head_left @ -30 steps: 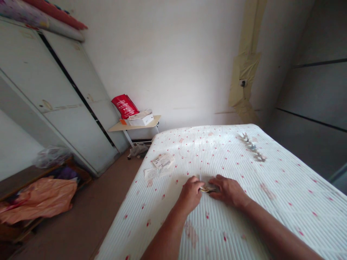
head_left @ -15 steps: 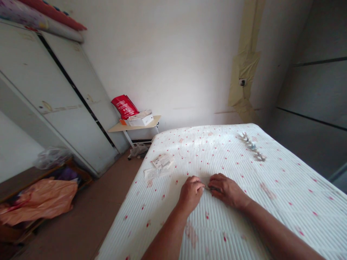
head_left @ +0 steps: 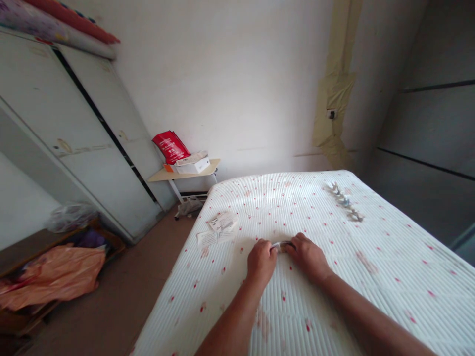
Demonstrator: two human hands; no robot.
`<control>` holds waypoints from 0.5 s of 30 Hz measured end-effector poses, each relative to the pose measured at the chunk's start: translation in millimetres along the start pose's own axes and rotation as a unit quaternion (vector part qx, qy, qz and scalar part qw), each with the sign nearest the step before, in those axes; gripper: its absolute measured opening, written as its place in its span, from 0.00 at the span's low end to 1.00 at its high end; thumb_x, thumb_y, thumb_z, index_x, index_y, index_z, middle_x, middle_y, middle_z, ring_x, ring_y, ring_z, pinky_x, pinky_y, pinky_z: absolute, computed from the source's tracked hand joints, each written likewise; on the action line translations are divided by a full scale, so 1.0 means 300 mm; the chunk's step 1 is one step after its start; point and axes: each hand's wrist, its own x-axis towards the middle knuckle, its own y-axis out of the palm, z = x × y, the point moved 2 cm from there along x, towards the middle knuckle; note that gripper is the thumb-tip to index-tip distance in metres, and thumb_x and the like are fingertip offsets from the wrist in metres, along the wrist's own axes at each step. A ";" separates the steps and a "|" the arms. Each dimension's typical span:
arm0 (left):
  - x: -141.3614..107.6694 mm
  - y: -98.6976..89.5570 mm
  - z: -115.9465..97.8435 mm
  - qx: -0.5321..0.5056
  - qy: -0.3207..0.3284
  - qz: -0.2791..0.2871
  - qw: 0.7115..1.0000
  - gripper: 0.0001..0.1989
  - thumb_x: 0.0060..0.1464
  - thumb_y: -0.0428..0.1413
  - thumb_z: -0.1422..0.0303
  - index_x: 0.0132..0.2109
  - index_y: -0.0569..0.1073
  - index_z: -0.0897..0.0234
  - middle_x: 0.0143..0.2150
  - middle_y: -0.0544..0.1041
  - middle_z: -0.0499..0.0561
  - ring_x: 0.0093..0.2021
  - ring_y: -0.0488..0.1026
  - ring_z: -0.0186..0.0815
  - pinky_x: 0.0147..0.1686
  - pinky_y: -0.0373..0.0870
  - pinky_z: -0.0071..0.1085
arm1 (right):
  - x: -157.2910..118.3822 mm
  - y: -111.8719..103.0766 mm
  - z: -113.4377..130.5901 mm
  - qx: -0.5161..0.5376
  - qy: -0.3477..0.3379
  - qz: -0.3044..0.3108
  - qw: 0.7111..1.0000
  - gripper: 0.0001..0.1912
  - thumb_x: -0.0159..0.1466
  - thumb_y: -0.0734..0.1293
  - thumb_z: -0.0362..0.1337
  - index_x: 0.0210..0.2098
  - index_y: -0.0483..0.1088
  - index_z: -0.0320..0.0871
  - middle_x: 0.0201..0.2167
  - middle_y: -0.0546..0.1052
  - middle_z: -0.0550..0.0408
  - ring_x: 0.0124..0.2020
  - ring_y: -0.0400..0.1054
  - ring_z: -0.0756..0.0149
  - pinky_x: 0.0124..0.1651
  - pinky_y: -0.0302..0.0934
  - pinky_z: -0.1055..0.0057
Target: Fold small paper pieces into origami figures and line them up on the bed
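My left hand is closed, its thumb and fingers pinching one end of a small, narrow, pale object with a darker edge. The other end sits in the closed fingers of my right hand. The object spans the short gap between both hands, just above the mattress, and its kind is too small to make out. Ahead and to the right lies a row of small, spiky, whitish and grey pieces. To the left of my hands are printed paper or plastic wrappers, lying flat.
A white quilted mattress with red dots lies under my hands. Beyond its far left corner stands a small table with a red bag and a white box. A cabinet and an orange plastic bag are at the left.
My right hand has turned and shifted slightly, with its fingers drawn in. More of the pale object now shows between my hands. The wrappers and the row of pieces have not moved.
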 end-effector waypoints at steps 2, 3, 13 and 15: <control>0.002 -0.001 -0.012 0.023 -0.015 0.005 1.000 0.08 0.55 0.48 0.67 0.33 0.71 0.64 0.34 0.72 0.51 0.37 0.69 0.33 0.36 0.61 0.27 | -0.001 0.004 0.009 -0.014 0.013 -0.001 1.000 0.14 0.64 0.56 0.39 0.31 0.69 0.40 0.33 0.70 0.50 0.36 0.67 0.65 0.34 0.55 0.73; 0.003 -0.001 -0.018 0.033 -0.021 0.008 0.999 0.09 0.55 0.48 0.67 0.34 0.71 0.64 0.34 0.72 0.51 0.37 0.69 0.33 0.36 0.61 0.27 | -0.002 0.006 0.012 -0.021 0.020 0.000 1.000 0.13 0.63 0.56 0.39 0.31 0.69 0.40 0.34 0.70 0.50 0.36 0.67 0.64 0.34 0.56 0.73; 0.000 -0.001 -0.035 0.090 -0.032 0.019 0.995 0.09 0.56 0.47 0.67 0.37 0.71 0.64 0.39 0.70 0.52 0.40 0.69 0.35 0.37 0.64 0.28 | 0.008 0.022 -0.004 -0.056 0.041 0.019 0.997 0.11 0.62 0.57 0.39 0.32 0.67 0.40 0.34 0.68 0.51 0.37 0.67 0.64 0.34 0.55 0.71; -0.002 0.000 -0.035 0.096 -0.031 0.018 0.995 0.09 0.56 0.46 0.67 0.38 0.70 0.64 0.39 0.69 0.52 0.40 0.69 0.35 0.37 0.64 0.28 | 0.013 0.021 -0.006 -0.062 0.043 0.027 0.997 0.12 0.63 0.56 0.38 0.32 0.67 0.40 0.34 0.69 0.50 0.37 0.67 0.64 0.33 0.55 0.71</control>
